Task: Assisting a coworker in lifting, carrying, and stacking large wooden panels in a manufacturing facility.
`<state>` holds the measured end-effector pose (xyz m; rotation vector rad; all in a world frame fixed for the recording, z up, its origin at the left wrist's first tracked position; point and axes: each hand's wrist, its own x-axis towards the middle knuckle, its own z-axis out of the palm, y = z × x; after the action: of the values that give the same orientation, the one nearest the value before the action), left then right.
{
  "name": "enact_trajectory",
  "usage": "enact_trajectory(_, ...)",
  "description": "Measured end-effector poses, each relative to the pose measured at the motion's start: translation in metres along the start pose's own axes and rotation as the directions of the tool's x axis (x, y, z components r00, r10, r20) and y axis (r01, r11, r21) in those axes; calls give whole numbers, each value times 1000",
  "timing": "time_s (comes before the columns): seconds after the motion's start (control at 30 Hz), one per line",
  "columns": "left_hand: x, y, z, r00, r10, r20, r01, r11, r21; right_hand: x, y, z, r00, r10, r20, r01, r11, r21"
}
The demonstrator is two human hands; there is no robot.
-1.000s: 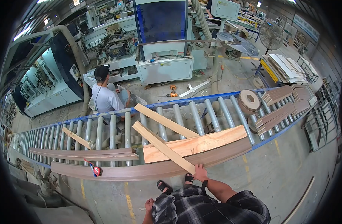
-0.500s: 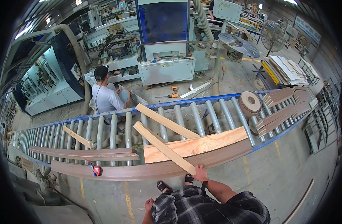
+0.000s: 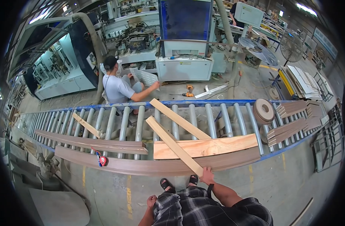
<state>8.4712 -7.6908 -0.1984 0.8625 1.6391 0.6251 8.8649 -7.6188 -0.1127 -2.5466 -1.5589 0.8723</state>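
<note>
My right hand [image 3: 207, 175] rests on the near end of a pale wooden slat [image 3: 173, 144] that lies diagonally across the roller conveyor [image 3: 202, 116]. A second pale slat [image 3: 179, 118] lies beside it, and both cross a wide light plank [image 3: 206, 146]. A long dark brown curved strip [image 3: 153, 165] runs along the conveyor's near edge under the slat's end. My left hand [image 3: 151, 202] hangs low by my side, fingers loosely curled, holding nothing that I can see.
A red tape measure [image 3: 102, 161] sits on the dark strip at left. Another brown board [image 3: 89, 142] and a short slat [image 3: 86, 125] lie further left. A roll of edge banding [image 3: 263, 110] and stacked brown pieces [image 3: 293, 120] are at right. A seated person [image 3: 118, 87] works behind the conveyor.
Almost nothing has moved; my right hand stays on the slat's end. The person behind the conveyor has reached an arm toward a white panel.
</note>
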Motion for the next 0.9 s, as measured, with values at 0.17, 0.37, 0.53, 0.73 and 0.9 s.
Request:
enact_trajectory(0.17, 2, -2, 2, 998, 33, -59, -34, 999, -19, 4, 5, 5, 1000, 10, 14, -10, 1000, -7)
enact_trajectory(0.37, -6, 14, 4, 997, 55, -52, -59, 996, -63, 5, 7, 8, 1000, -4, -11, 4, 1000, -19)
enact_trajectory(0.53, -6, 21, 2, 996, -94, -7, 94, 991, 99, 6, 7, 7, 999, 26, 40, -24, 999, -33)
enact_trajectory(0.73, 1, 11, 1, 996, -88, 3, 87, 994, 61, 6, 6, 9, 999, 34, 14, -34, 999, -35)
enact_trajectory(0.9, 0, 8, 6, 999, 14, -38, -17, 996, -83, 5, 5, 5, 1000, -1, 1, 1, 1000, -27)
